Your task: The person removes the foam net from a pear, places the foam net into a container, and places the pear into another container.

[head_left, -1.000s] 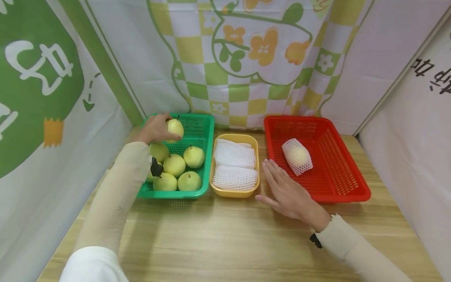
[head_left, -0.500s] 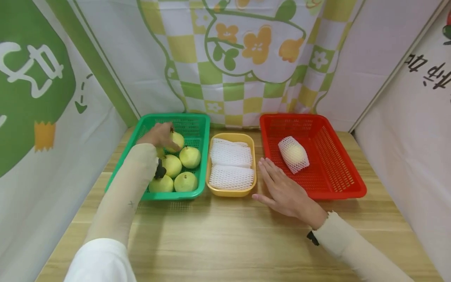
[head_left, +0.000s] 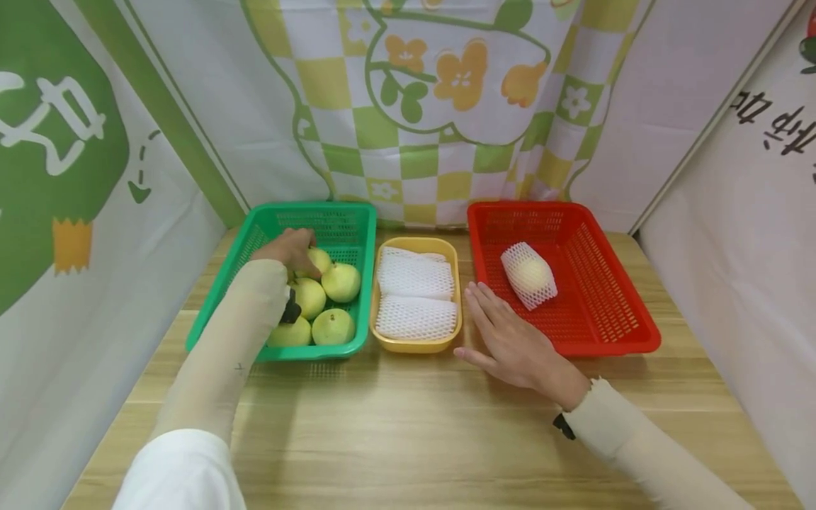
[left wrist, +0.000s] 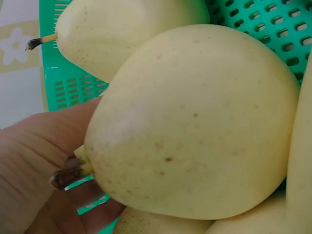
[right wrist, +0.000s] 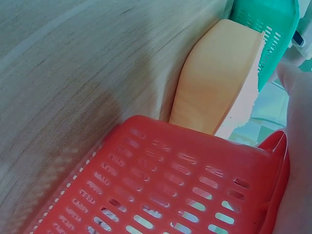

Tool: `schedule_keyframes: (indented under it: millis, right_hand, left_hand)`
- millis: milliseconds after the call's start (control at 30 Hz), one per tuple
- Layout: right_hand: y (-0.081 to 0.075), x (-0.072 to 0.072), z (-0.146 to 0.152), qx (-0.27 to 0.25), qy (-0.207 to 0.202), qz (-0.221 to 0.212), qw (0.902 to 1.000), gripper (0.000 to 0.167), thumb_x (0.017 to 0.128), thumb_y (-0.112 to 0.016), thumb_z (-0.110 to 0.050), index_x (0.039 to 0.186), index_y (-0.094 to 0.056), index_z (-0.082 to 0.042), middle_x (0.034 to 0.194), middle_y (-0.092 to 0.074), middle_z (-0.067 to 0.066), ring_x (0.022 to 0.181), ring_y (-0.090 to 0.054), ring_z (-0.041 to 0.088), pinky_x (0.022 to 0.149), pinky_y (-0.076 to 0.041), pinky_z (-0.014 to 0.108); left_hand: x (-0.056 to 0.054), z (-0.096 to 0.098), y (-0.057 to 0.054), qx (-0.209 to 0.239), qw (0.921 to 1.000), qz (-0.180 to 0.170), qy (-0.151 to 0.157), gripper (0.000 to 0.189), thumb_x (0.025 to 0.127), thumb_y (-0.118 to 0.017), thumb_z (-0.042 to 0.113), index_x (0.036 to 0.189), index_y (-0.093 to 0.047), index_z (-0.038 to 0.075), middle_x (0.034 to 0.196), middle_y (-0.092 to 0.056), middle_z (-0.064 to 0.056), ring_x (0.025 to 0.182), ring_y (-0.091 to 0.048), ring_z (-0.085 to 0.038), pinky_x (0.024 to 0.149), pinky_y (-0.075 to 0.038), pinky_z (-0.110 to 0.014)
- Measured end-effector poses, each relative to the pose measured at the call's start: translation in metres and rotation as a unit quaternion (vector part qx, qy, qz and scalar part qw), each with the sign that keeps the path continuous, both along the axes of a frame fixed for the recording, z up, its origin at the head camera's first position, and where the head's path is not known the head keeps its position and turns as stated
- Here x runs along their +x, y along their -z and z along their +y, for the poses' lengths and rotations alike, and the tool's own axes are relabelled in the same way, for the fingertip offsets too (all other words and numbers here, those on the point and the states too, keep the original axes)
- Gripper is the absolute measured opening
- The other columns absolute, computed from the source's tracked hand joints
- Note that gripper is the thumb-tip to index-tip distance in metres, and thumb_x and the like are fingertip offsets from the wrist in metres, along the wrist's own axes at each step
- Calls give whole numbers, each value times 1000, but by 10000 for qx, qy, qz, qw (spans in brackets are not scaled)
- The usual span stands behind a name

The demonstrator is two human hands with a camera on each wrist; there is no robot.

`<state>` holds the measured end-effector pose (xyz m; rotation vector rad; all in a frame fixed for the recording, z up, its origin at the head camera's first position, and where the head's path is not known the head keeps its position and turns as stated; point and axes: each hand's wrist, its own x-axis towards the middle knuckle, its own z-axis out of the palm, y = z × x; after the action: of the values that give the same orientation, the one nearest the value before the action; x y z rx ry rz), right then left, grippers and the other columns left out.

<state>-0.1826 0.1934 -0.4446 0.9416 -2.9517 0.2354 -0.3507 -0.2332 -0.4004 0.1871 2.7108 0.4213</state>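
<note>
In the head view my left hand (head_left: 288,251) reaches into the green basket (head_left: 370,283), its fingers and thumb around a pale yellow-green pear (head_left: 316,261). Other pears (head_left: 333,326) lie beside and in front of it. A large pear (left wrist: 195,126) fills the left wrist view and hides part of the hand, so the fingertips do not show there. My right hand (head_left: 519,347) lies flat with straight fingers by the near left corner of the red basket (head_left: 637,333), holding nothing. Inside that basket lies one pear in a white foam net (head_left: 530,275).
Between the baskets stands a yellow tray (head_left: 414,346) with white foam net sleeves (head_left: 417,318) lying in it. A wooden table (head_left: 408,432) carries everything. A patterned curtain (head_left: 440,163) hangs close behind, with printed white walls at both sides.
My left hand has lowered the pear from above the far part of the green basket down among the others. The right hand keeps its place; the head view has shifted slightly.
</note>
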Motion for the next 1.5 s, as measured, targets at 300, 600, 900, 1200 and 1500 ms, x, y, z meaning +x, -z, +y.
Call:
schedule_keyframes:
  millis: [300, 600, 900, 1200, 1500]
  right_hand:
    - [0, 0, 0, -23, 5, -13, 10000, 99, 102, -55, -63, 169, -14, -2, 178, -14, 17, 166, -13, 36, 130, -27, 55]
    - [1, 0, 0, 22, 2, -18, 10000, 99, 102, -55, -63, 169, -12, -3, 178, -14, 18, 166, -13, 37, 130, -28, 56]
    - [-1, 0, 1, 5, -16, -11, 10000, 99, 102, -56, -62, 169, -14, -2, 178, -11, 17, 166, -13, 37, 130, -27, 55]
    - [0, 2, 1, 11, 1, -19, 10000, 99, 102, -56, -62, 169, -14, -1, 178, -12, 18, 166, -13, 37, 130, -27, 55]
    - [-1, 1, 0, 15, 4, -8, 10000, 100, 102, -56, -62, 169, -11, -3, 178, -11, 17, 166, -12, 36, 131, -26, 54]
  left_hand:
    - [7, 1, -11, -241, 9995, 8, 189, 73, 91, -82, 28, 146, -48, -6, 148, -47, -33, 137, -44, -49, 108, -48, -66]
    - [23, -5, -30, -284, 9982, 247, 472, 77, 100, -70, 29, 158, -35, -7, 162, -36, -34, 153, -25, -56, 121, -34, -71]
    - [51, 5, -58, -55, 9886, 980, 1142, 78, 105, -64, 31, 159, -29, -14, 162, -36, -37, 150, -34, -57, 123, -32, -67]
    - [108, 47, -53, 329, 9744, 1314, 1792, 82, 105, -64, 36, 164, -24, -6, 171, -28, -27, 159, -27, -47, 129, -26, -63]
    - [157, 80, -10, 310, 9470, 1969, 2520, 96, 103, -61, 56, 164, -22, -7, 175, -18, -25, 163, -20, -41, 132, -25, -55]
